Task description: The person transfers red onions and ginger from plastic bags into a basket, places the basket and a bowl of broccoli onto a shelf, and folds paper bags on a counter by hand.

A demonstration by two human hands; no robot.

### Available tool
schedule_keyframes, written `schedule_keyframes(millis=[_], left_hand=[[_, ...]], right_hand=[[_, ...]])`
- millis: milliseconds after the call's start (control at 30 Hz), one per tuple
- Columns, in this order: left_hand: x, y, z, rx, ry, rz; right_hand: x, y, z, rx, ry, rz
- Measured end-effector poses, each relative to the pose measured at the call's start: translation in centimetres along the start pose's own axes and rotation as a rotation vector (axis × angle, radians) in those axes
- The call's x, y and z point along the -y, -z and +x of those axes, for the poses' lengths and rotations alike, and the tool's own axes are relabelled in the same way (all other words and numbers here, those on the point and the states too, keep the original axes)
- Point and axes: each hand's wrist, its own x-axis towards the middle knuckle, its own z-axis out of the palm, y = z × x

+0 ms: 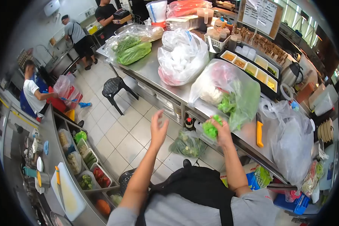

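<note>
My right hand [223, 132] is closed around a bunch of bright green leafy lettuce [211, 128], held just off the front edge of the steel counter [148, 69]. My left hand [159, 127] is raised over the floor with its fingers apart, holding nothing. Behind the lettuce, a clear plastic bag [248, 88] on the counter holds a white cauliflower-like vegetable [211, 94] and green leaves [228, 103]. To the right of my right hand lies a knife with an orange handle [259, 134].
A crumpled plastic bag [293, 139] sits at right; a white bag [182, 56] and bagged greens [135, 53] stand farther back. A bag of greens [187, 144] and a black stool [118, 90] are on the floor. At left are a cutting board [72, 196] and several people.
</note>
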Motion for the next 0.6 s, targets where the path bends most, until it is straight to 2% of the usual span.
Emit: schedule_keyframes(millis=[67,133,167,233,267,300,333,400,433,467,500,533,567,600], left_hand=[[-2.8,-1.3,6.4,-0.034,-0.111,0.091],[-4.6,-2.5,12.3,-0.081,-0.417,0.290],[-5.1,-3.4,14.8,-0.052,-0.488,0.326],[-5.3,-5.4,18.9,-0.035,-0.552,0.363],[-5.2,-6.5,20.7,-0.028,-0.575,0.533],[-4.8,-6.9,22.1,-0.015,-0.600,0.701],[-4.1,-6.9,23.2,-0.013,-0.606,0.694],[-2.0,-7.1,25.1,0.051,-0.168,0.838],[1.1,-6.9,26.2,0.067,-0.135,0.773],[0.7,-5.7,26.2,0.139,-0.055,0.718],[0.3,-4.3,26.0,0.211,0.024,0.662],[2.2,-3.1,26.3,0.171,-0.040,0.582],[4.2,-2.0,26.8,0.132,-0.102,0.498],[4.2,-0.5,27.3,0.165,-0.045,0.448]], right_hand=[[2.8,-1.6,3.7,-0.062,0.068,0.028],[6.1,-4.4,7.2,0.133,0.277,0.242],[7.7,-6.0,8.9,0.235,0.356,0.340],[9.8,-7.8,14.3,0.269,0.318,0.345],[10.5,-9.4,16.5,0.275,0.312,0.342],[10.8,-11.4,18.4,0.097,0.489,0.034],[11.1,-13.2,20.2,-0.092,0.660,-0.278],[10.0,-15.3,24.2,-0.253,1.108,-0.856],[8.6,-15.0,26.5,-0.184,1.130,-0.987],[6.4,-14.4,29.0,-0.114,1.143,-1.120],[3.4,-12.4,31.7,-0.014,0.900,-1.461],[0.9,-10.6,33.5,0.086,0.618,-1.769],[-0.7,-9.9,33.4,0.057,0.433,-1.850],[-1.8,-9.7,33.0,0.031,0.244,-1.921]])
